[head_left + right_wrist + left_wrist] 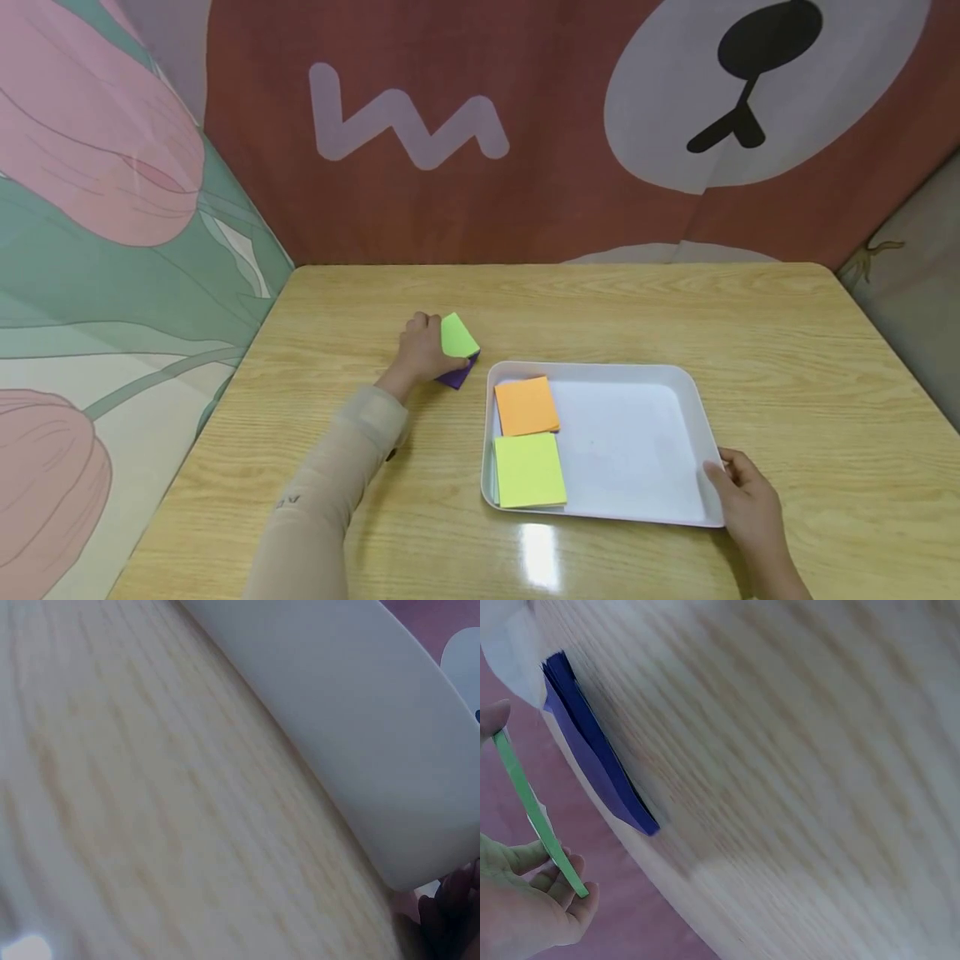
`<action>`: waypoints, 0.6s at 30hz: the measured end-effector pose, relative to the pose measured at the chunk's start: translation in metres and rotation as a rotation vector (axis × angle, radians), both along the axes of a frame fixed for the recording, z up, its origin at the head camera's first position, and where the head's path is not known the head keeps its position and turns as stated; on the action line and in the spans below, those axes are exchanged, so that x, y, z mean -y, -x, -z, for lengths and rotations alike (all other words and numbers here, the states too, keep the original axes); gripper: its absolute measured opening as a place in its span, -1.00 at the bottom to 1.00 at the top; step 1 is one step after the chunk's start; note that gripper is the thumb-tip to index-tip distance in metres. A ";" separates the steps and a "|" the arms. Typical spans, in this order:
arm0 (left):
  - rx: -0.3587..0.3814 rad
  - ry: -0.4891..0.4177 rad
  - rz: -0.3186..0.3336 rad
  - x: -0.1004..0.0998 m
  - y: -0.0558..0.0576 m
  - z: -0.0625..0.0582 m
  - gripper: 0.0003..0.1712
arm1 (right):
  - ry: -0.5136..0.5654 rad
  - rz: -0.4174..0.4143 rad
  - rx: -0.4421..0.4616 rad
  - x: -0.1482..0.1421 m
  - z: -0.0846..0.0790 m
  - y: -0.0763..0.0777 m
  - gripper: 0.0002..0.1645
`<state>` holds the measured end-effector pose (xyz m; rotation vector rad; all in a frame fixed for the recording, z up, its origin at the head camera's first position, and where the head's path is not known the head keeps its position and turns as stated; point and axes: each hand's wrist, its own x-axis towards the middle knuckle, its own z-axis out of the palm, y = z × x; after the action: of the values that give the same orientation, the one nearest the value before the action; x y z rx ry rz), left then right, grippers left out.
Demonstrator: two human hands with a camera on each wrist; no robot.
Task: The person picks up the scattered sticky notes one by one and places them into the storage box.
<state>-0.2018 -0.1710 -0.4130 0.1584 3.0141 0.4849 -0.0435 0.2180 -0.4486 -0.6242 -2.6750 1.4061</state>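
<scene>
My left hand (423, 348) grips a pad of light green sticky notes (457, 336) between thumb and fingers. In the left wrist view that green pad (526, 795) is lifted, apart from a purple pad (600, 750) lying on the table. From the head view the purple pad (456, 377) shows partly beneath the green one. My right hand (750, 500) holds the right rim of a white tray (637, 521), thumb on top. Inside the tray, along its left side, lie an orange pad (527, 406) and a yellow-green pad (529, 471) with paler sheets under it.
The wooden table (795, 350) runs back to a reddish cloth backdrop (555, 217) with a cartoon print. A flower-printed cloth (97, 333) hangs along the left. In the right wrist view the tray's outer wall (337, 727) rises from the table.
</scene>
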 end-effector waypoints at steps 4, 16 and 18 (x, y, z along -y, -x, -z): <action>-0.014 -0.014 0.030 -0.003 -0.002 0.000 -0.06 | 0.011 0.001 0.004 0.000 0.000 0.000 -0.67; -0.020 -0.097 0.067 -0.009 -0.013 -0.002 -0.03 | 0.005 -0.007 0.018 -0.001 0.001 -0.001 -0.65; -0.027 -0.113 0.072 -0.011 -0.015 -0.003 -0.05 | 0.002 -0.010 0.012 -0.001 0.001 -0.001 -0.65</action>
<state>-0.1868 -0.1601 -0.4101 0.2825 2.9951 0.6519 -0.0426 0.2194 -0.4500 -0.6215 -2.6901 1.4122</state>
